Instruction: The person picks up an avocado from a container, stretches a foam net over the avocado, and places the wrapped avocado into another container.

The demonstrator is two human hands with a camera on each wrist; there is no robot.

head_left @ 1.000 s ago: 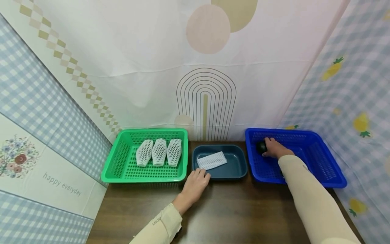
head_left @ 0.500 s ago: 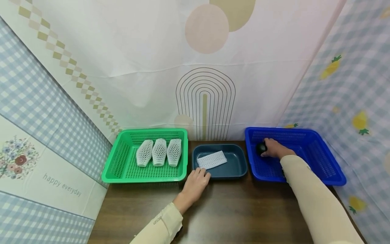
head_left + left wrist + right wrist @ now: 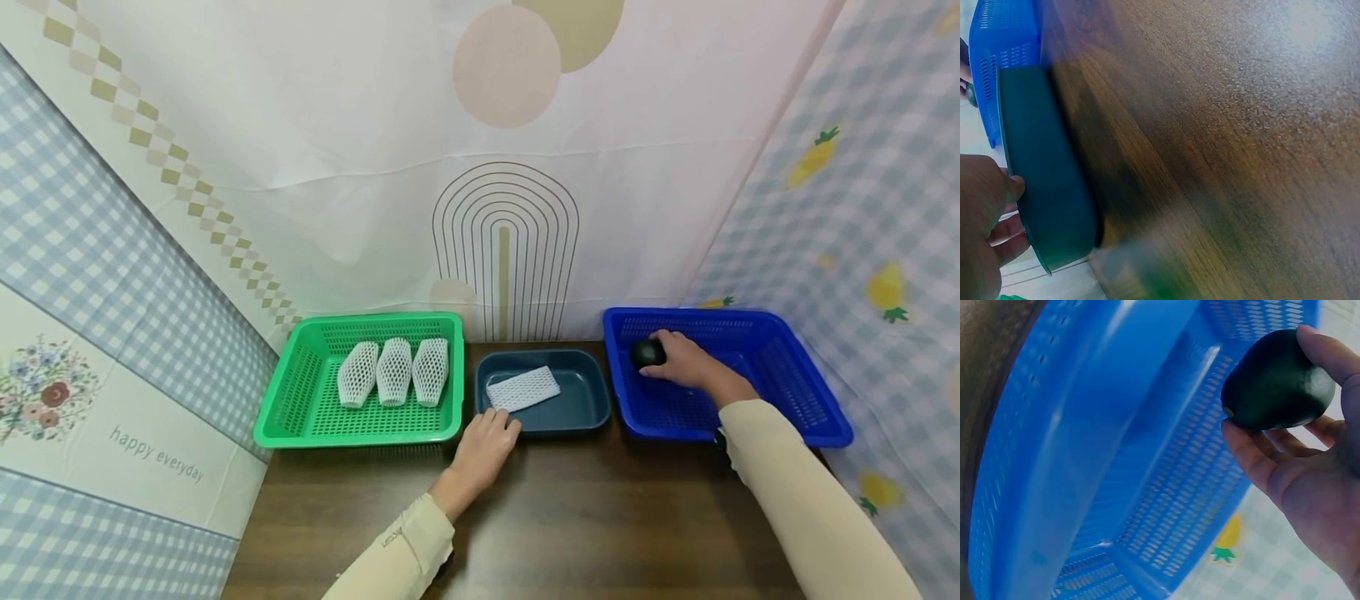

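Observation:
My right hand [image 3: 686, 362] holds a dark green avocado [image 3: 1279, 381] over the left part of the blue basket [image 3: 806, 387]. In the right wrist view the thumb is on one side of the avocado and the fingers are on the other. My left hand [image 3: 483, 450] pinches the near left rim of a dark teal tray [image 3: 1047, 169], with the thumb outside the wall. A flat white foam net sleeve [image 3: 523, 389] lies in that tray, just beyond the left fingertips.
On the left stands a green basket [image 3: 360, 439] with a row of three net-wrapped items [image 3: 393, 372] inside. All the containers stand along the back of a brown wooden table [image 3: 585, 517], against a fabric backdrop [image 3: 352, 233]. A checked cloth hangs on each side.
My right hand has lifted slightly with the avocado, and its forearm has shifted right. The left hand stays at the tray's rim.

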